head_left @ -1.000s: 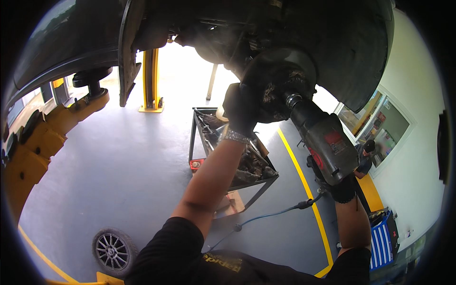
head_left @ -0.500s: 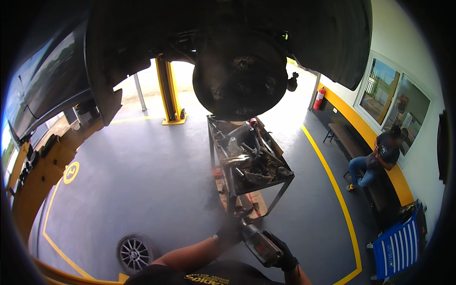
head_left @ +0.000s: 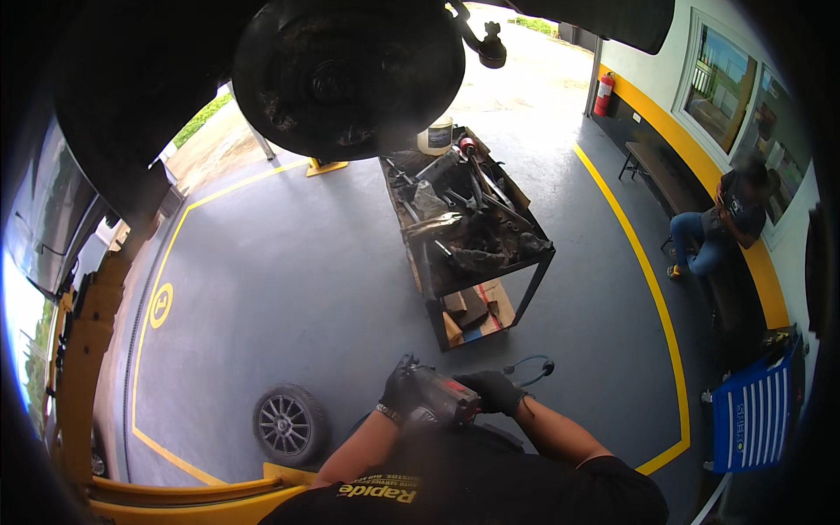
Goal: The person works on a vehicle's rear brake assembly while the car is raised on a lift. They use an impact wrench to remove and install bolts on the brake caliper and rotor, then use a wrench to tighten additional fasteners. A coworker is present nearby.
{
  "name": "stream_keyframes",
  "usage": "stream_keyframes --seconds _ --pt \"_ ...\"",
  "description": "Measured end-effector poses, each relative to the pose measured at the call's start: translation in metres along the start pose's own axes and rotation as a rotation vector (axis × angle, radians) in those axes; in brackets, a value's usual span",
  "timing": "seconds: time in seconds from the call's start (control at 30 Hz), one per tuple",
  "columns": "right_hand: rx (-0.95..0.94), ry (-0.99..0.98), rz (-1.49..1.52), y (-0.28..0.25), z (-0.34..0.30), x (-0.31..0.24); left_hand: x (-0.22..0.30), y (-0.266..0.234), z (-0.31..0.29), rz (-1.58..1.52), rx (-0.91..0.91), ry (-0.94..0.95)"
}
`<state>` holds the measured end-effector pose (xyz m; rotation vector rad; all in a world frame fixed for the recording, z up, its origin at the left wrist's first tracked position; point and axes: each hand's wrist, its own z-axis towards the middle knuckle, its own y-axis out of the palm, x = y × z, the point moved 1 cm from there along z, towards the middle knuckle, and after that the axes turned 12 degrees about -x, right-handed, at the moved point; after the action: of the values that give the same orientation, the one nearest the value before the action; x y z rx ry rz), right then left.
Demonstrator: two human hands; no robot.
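A bulky dark power tool (head_left: 444, 394) with a red patch is held close in front of my chest. Black-gloved, my left hand (head_left: 402, 387) is closed around its left end. My right hand (head_left: 492, 392), also in a black glove, grips the other end near the red patch. Glove and tool blur together, so the exact finger positions are partly hidden. Just beyond my right hand a thin bluish looped hose (head_left: 530, 371) with a dark end sticks out. Overhead hangs a round dark brake disc or drum (head_left: 350, 79) of the raised car.
Ahead stands a metal tool cart (head_left: 490, 219) loaded with tools, with a white jug (head_left: 436, 137) behind it. A wheel (head_left: 290, 424) lies to the left near a yellow lift arm (head_left: 201, 494). At right are a seated person (head_left: 726, 219), a bench (head_left: 656, 179) and a blue tool cabinet (head_left: 757, 416).
My view has shifted, so the brake part appears higher and further left. The tool has been drawn in toward my chest and turned more level, still in both hands.
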<state>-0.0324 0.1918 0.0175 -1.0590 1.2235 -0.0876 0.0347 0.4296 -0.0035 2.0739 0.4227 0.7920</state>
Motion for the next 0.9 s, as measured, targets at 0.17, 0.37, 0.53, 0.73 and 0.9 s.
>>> stream_keyframes --seconds 0.17,0.37,0.53,0.73,0.9 --pt "0.187 0.083 0.259 -0.025 0.048 0.041 0.062 0.001 0.01 0.787 -0.183 0.105" --pt "0.583 -0.002 0.701 -0.106 0.103 0.113 0.07 -0.02 0.023 0.682 -0.205 0.084" --pt "0.496 0.031 1.182 -0.178 0.172 0.173 0.021 -0.019 0.088 0.744 0.051 -0.018" --pt "0.362 0.104 1.402 -0.166 0.233 0.26 -0.011 0.036 0.243 0.778 -0.153 0.444" --pt "0.067 0.356 0.87 -0.174 0.202 0.289 -0.021 0.053 0.278 1.795 -0.082 0.898"
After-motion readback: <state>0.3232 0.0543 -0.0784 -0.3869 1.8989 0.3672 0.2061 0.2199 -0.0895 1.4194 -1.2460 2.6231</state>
